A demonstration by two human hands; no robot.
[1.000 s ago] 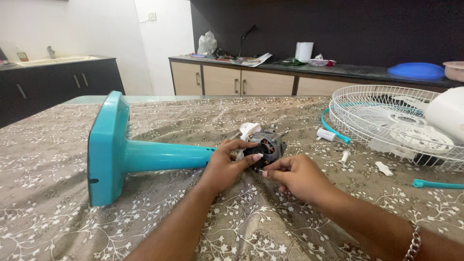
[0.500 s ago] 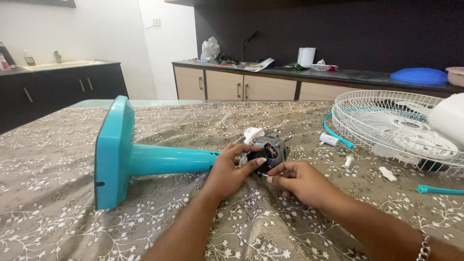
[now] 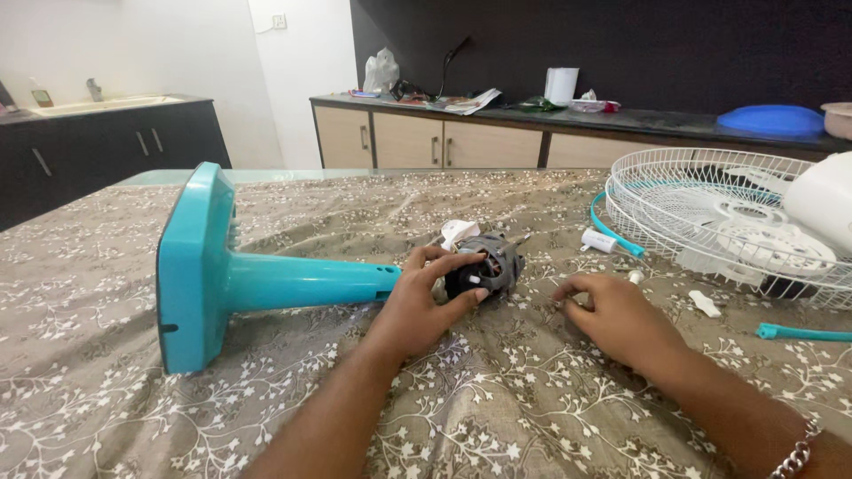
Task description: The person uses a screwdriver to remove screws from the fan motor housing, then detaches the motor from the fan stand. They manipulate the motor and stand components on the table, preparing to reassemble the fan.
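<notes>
The left hand (image 3: pixel 424 302) held the dark motor (image 3: pixel 484 266) at the teal stand's (image 3: pixel 266 279) right end on the counter (image 3: pixel 133 390), fingers wrapped firmly, while the right hand (image 3: pixel 612 315), fingers curled narrow, rested just right of it; a steady grip seemed best.

left hand (image 3: pixel 424 302) hides part of the fan motor (image 3: pixel 486 268)

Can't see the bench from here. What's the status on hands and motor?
Left hand gripping fan motor at teal stand. Right hand on cloth, off motor. White grille aside.
</notes>
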